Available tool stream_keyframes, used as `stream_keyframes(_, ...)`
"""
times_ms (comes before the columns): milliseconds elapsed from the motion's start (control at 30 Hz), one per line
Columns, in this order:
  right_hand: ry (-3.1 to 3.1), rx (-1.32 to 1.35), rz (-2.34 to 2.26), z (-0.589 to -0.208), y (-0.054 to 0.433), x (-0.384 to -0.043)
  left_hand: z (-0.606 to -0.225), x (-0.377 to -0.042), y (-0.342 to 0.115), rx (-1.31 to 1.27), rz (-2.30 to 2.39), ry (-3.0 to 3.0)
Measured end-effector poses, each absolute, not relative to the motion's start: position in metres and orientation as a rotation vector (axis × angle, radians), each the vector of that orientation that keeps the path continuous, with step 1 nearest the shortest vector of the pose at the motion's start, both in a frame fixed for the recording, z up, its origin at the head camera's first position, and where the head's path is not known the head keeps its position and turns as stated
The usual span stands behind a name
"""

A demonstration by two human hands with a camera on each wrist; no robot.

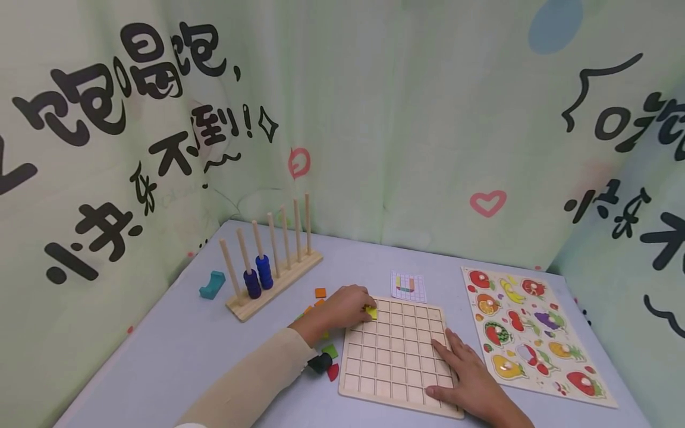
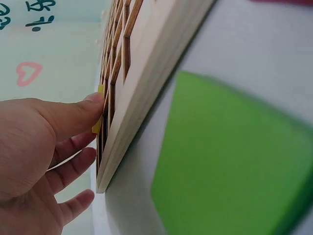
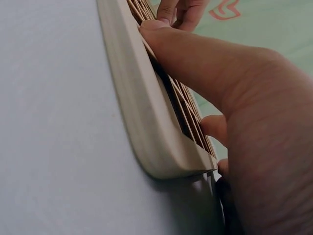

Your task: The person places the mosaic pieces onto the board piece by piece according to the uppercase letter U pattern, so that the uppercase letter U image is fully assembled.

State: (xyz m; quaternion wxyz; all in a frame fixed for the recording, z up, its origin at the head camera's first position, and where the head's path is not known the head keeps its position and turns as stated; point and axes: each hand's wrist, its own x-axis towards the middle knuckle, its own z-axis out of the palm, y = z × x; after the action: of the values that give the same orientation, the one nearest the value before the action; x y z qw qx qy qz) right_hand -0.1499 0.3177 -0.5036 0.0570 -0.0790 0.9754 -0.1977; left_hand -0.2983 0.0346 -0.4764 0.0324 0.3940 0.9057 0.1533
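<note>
My left hand (image 1: 350,306) pinches a small yellow tile (image 1: 371,312) at the upper left corner of a wooden grid board (image 1: 398,356). In the left wrist view, thumb and fingers hold this tile (image 2: 96,128) against the board's face; whether it sits fully inside a square I cannot tell. On the board's lower right side rests my right hand (image 1: 471,377), fingers spread and fairly straight. The right wrist view shows its thumb (image 3: 171,46) lying across the board's edge (image 3: 146,107). A green tile (image 2: 230,156) lies close under the left wrist.
Left of the board lie loose tiles, among them orange (image 1: 320,292), green (image 1: 330,351) and red (image 1: 333,373). A card with a coloured pattern (image 1: 408,286) lies behind it. Further left stand a peg rack with blue rings (image 1: 278,289) and a teal block (image 1: 212,285). A fruit puzzle (image 1: 535,333) lies right.
</note>
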Motion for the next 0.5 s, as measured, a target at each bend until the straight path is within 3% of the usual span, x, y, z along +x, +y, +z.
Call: stream_keyframes(500,2.967,-0.270,-0.619,-0.5038,0.3183,-0.1497,-0.4778,-0.2977,0.0348,1.117,0.468,2.777)
